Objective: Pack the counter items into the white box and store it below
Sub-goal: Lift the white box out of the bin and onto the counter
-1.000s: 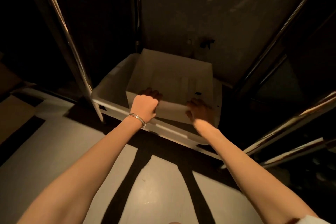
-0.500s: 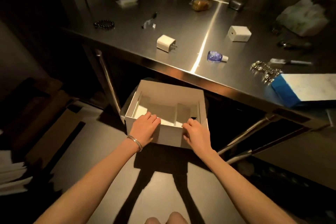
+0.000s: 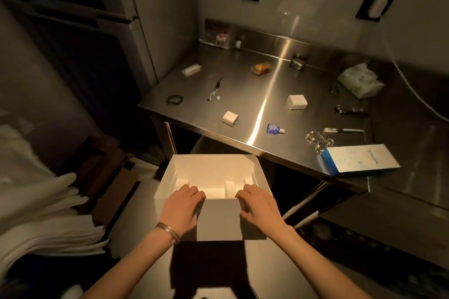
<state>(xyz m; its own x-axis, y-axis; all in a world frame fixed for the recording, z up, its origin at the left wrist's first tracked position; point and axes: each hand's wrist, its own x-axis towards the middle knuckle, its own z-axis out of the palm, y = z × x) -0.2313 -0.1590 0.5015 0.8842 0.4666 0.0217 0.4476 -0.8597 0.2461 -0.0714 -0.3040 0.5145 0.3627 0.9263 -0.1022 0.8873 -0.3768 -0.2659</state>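
While both hands grip its near wall, the white box (image 3: 220, 219) hangs open-topped in front of the table (image 3: 245, 85), lower than the tabletop & clear of its edge. Left hand (image 3: 181, 206) & right hand (image 3: 258, 206): set apart, one toward each near corner, fingers curled over the rim into the box, palms on the outer face. Box interior: white card dividers only; no table item visible inside.

Progress (judged): box is in hand, nothing loaded, so packing is not yet begun.

Left to pack, all lying on the table:
- front row, L to R: black bead bracelet (image 3: 174, 99), white plug charger (image 3: 230, 118), small blue bottle (image 3: 274, 128), silver chain (image 3: 319, 141) just beside the blue-and-white carton (image 3: 359, 159)
- mid row: pen-like tool (image 3: 215, 88), white cube adapter (image 3: 297, 102), marker (image 3: 343, 130)
- back row: small white packet (image 3: 191, 70), wrapped orange snack (image 3: 262, 68), crumpled white plastic pack (image 3: 360, 80). Whether these count as items to pack cannot be told.

Remaining steps, approx.: set box down, load items one by one, then store it under the table. That space is dark here, and no shelf can be made out.
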